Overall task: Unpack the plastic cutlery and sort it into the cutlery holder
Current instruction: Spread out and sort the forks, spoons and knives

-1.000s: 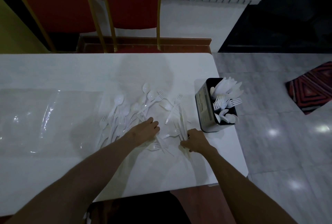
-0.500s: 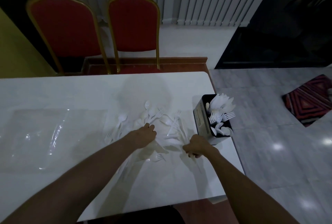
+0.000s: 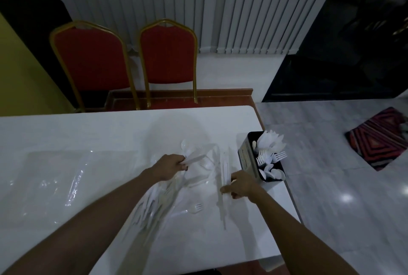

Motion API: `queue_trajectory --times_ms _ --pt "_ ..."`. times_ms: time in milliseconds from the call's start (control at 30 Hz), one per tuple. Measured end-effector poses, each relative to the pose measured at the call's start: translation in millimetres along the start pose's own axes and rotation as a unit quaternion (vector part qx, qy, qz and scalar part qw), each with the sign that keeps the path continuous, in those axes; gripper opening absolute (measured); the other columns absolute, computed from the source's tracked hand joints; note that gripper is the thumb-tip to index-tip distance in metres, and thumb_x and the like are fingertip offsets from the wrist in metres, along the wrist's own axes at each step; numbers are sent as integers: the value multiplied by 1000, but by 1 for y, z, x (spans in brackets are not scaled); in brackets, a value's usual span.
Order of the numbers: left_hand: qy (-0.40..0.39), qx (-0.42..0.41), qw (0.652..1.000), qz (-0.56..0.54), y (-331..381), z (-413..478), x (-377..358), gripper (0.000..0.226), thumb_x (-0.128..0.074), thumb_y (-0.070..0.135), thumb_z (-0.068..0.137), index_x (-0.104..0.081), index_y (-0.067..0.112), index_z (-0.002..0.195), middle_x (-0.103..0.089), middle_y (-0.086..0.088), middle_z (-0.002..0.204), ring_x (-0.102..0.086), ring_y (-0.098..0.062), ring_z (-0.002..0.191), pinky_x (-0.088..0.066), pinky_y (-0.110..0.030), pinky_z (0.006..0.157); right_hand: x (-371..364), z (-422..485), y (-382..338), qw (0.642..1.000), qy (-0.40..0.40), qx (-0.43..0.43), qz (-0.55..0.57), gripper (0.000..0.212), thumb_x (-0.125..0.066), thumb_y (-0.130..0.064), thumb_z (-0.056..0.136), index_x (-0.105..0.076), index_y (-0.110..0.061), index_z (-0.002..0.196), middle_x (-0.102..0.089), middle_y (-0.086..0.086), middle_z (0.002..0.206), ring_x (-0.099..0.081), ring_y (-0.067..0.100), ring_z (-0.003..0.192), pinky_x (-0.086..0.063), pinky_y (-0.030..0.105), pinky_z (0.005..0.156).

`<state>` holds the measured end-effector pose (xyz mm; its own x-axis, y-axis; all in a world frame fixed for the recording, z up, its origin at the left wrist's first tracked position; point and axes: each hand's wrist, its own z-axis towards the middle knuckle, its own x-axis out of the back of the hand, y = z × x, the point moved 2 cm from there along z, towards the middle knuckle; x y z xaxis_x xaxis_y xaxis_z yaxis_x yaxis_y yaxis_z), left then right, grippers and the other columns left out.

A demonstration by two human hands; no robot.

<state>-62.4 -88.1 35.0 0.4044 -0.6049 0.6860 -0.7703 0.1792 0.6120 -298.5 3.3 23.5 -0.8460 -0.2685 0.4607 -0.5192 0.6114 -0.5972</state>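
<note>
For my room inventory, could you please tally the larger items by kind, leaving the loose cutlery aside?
Red chairs: 2
White table: 1
Black cutlery holder: 1
Clear plastic bag: 1
Striped rug: 1
Total: 6
The loose cutlery is too blurred to count.

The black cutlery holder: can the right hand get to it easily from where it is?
Probably yes. The right hand sits just beside the holder, with nothing standing between them. It grips a bundle of white cutlery, so its fingers are not free to grasp the holder itself.
</note>
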Motion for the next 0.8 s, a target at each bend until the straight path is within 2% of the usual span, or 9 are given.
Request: queue_trajectory --times_ms 67,133,200,300,367,467,600,733,800 --pt "35 31 997 -54 0 1 3 20 -57 28 92 -62 11 82 -60 3 76 -51 -17 76 -31 -17 57 -1 -2 -4 998 18 34 56 21 -81 -8 74 -71 -6 92 -68 6 82 -66 17 72 -59 29 66" --pt "73 53 987 -130 3 3 6 24 -61 31 89 -69 8 91 -66 -4 84 -55 -20 77 -36 -25 62 4 -7 -12 992 54 68 89 18 -79 -4 76 -70 -3 92 -71 9 85 -69 24 77 -61 37 74" --pt "115 49 971 -202 13 6 10 22 -64 30 88 -72 10 96 -70 -8 92 -62 -23 83 -46 -30 72 15 -10 -24 984 110 97 96 21 -81 -8 75 -71 0 91 -73 14 87 -72 28 78 -61 41 74" --pt "164 37 940 -298 39 17 14 13 -66 20 86 -72 13 96 -72 -8 98 -67 -26 92 -55 -35 88 49 -21 -38 966 213 110 94 24 -84 -20 72 -65 -5 72 -70 5 67 -68 7 56 -58 21 59" --pt "171 39 918 -355 57 24 15 13 -68 18 84 -72 12 95 -72 -8 98 -66 -26 91 -56 -36 88 76 -30 -44 952 254 118 121 24 -83 -22 73 -67 -4 73 -71 4 68 -67 6 53 -56 19 55" --pt "163 38 889 -426 83 38 10 9 -72 19 81 -72 17 89 -73 -11 97 -66 -32 95 -55 -38 84 119 -35 -38 926 313 126 166 20 -81 -20 76 -69 -5 77 -73 9 74 -72 22 65 -61 33 65" --pt "164 35 862 -478 115 56 -3 7 -71 16 83 -70 19 89 -73 -11 99 -68 -26 98 -56 -33 82 156 -29 -21 888 394 100 214 19 -81 -18 76 -67 -6 76 -73 13 78 -71 22 66 -62 31 63" --pt "185 47 848 -495 137 79 -18 7 -71 15 82 -72 16 90 -73 -13 96 -69 -27 93 -58 -38 83 163 -10 -9 889 418 84 166 31 -80 -28 76 -68 0 70 -71 9 66 -70 23 62 -59 42 69" --pt "191 58 847 -492 146 89 -26 11 -72 16 82 -73 13 93 -73 -13 97 -70 -27 91 -58 -41 84 161 -2 -6 895 415 93 134 38 -80 -28 75 -64 4 64 -67 9 58 -66 23 55 -58 37 62"
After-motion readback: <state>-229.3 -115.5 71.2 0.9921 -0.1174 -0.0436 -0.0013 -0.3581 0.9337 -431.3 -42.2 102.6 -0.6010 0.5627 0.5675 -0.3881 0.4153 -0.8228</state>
